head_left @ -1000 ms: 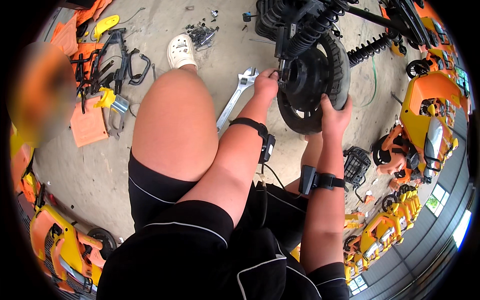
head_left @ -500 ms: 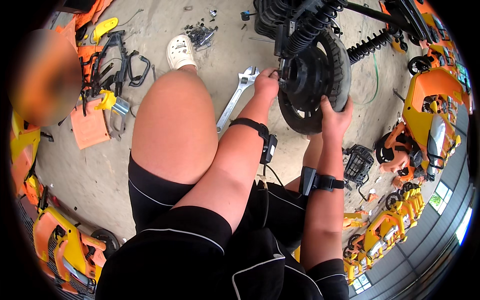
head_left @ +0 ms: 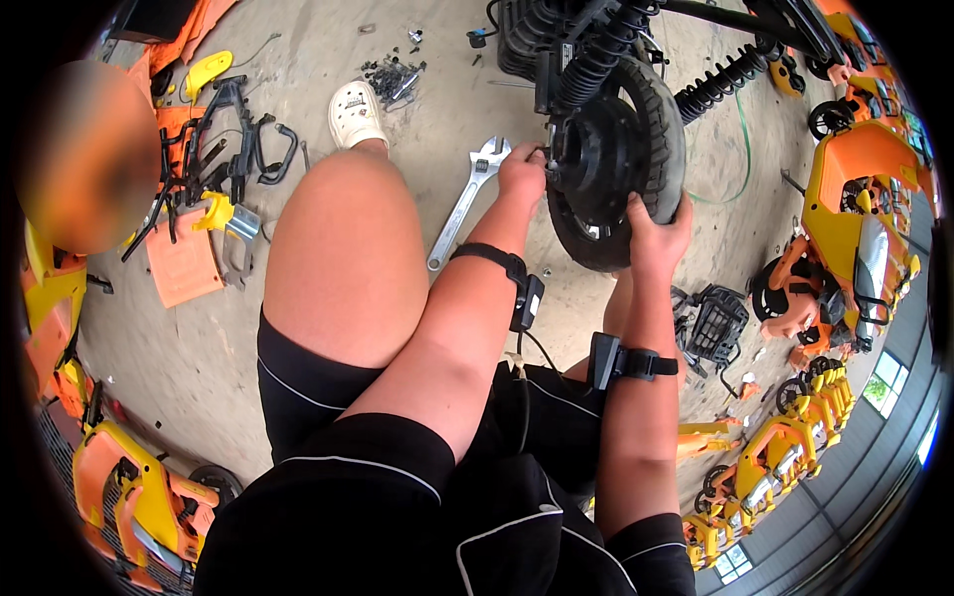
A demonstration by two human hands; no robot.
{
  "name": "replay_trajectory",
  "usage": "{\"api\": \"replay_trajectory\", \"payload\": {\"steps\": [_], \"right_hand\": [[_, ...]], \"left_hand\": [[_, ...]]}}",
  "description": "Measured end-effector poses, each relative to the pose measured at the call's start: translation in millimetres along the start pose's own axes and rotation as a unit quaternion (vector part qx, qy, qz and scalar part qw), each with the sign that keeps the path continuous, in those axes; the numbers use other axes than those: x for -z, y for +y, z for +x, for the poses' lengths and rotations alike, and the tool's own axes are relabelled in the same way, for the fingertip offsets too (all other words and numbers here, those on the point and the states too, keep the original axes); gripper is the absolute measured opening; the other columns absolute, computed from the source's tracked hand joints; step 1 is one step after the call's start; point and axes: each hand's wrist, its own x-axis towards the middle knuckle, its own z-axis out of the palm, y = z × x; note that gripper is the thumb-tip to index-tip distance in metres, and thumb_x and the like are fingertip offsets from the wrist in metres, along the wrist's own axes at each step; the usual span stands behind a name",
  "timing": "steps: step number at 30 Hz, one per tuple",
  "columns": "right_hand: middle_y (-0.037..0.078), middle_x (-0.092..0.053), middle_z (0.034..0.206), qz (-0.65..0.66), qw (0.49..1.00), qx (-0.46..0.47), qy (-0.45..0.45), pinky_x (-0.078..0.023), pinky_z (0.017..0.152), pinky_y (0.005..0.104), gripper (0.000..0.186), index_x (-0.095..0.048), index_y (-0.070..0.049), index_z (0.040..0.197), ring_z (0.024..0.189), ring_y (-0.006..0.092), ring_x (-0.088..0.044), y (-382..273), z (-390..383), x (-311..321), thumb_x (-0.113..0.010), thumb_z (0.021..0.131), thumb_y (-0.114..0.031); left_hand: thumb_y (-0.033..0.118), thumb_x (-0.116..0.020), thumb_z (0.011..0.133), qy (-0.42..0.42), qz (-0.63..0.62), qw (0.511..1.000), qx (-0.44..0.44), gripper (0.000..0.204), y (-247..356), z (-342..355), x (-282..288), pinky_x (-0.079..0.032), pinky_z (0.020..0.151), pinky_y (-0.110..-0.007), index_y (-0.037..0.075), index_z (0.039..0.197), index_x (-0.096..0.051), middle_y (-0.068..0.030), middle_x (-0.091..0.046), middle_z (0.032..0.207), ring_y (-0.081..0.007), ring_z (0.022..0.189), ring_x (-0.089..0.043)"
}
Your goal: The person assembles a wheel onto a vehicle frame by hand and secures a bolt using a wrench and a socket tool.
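A black wheel (head_left: 594, 157) with a thick hub and a grey-black knobbly tyre (head_left: 664, 134) stands in front of me, under a coil-spring shock absorber (head_left: 604, 62). Against its left side, my left hand (head_left: 521, 174) is closed at the axle end, its fingertips partly hidden by the hub. My right hand (head_left: 660, 230) grips the tyre from the near right, thumb over the tread and fingers round the outer side. On the floor beside my left hand lies a silver adjustable wrench (head_left: 467, 202), touched by neither hand.
A pile of small black fasteners (head_left: 393, 77) lies beyond my left foot. Black frame parts (head_left: 227, 139) and orange panels (head_left: 185, 260) litter the left floor. A second spring (head_left: 730, 74) juts out right of the wheel. A black basket-like part (head_left: 714, 323) and yellow-orange vehicles (head_left: 855, 199) stand right.
The wheel and both hands sit slightly further left in view, as the whole picture has shifted a little. Both hands keep their places on the wheel.
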Motion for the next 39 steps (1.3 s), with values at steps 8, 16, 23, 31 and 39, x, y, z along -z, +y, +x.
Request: {"api": "replay_trajectory", "payload": {"steps": [8,16,23,31,39], "right_hand": [[0.019,-0.067,0.12,0.047,0.999,-0.023,-0.015,-0.05,0.098,0.0366,0.078,-0.052,0.006,0.137,0.11,0.0247,-0.064,-2.5,-0.3,-2.2,-0.086,0.073,-0.022],[0.022,-0.069,0.117,0.022,0.999,-0.015,-0.019,-0.053,0.096,0.0384,0.083,-0.052,0.004,0.139,0.108,0.0289,-0.068,6.6,5.6,-1.3,-0.085,0.071,-0.028],[0.028,-0.07,0.113,-0.037,0.997,-0.055,-0.029,-0.055,0.092,0.0428,0.087,-0.052,-0.001,0.141,0.106,0.0387,-0.07,-7.0,5.5,8.1,-0.082,0.068,-0.039],[0.022,-0.071,0.114,-0.027,0.995,-0.063,-0.073,-0.056,0.088,0.0435,0.085,-0.053,-0.004,0.139,0.103,0.0379,-0.07,-9.2,9.8,21.8,-0.081,0.068,-0.041],[0.021,-0.07,0.11,0.0,0.996,-0.052,-0.078,-0.056,0.082,0.0456,0.083,-0.055,-0.005,0.136,0.096,0.0393,-0.07,2.8,9.6,23.2,-0.08,0.066,-0.042]], "left_hand": [[0.009,-0.055,0.105,0.002,0.016,1.0,-0.016,0.027,6.4,-3.7,2.8,-0.052,0.092,-0.029,0.003,0.129,-0.066,-0.0086,-0.07,0.113,-0.0168,0.105,-0.066],[0.009,-0.064,0.098,-0.017,0.131,0.988,-0.077,0.044,17.5,-16.6,0.5,-0.049,0.092,-0.029,0.009,0.142,-0.06,-0.0101,-0.069,0.119,-0.0144,0.105,-0.064],[0.007,-0.075,0.089,-0.005,0.263,0.953,-0.15,0.058,2.6,-8.4,0.5,-0.054,0.086,-0.03,0.002,0.142,-0.054,-0.0125,-0.074,0.105,-0.0177,0.096,-0.071],[0.003,-0.077,0.086,0.011,0.398,0.866,-0.303,0.044,3.2,2.3,10.8,-0.054,0.072,-0.032,0.001,0.128,-0.063,-0.0135,-0.077,0.087,-0.0185,0.076,-0.073],[0.002,-0.072,0.088,-0.008,0.422,0.859,-0.289,0.028,12.2,-14.2,-2.2,-0.052,0.065,-0.032,0.005,0.116,-0.071,-0.0078,-0.076,0.093,-0.0129,0.073,-0.064]]}}
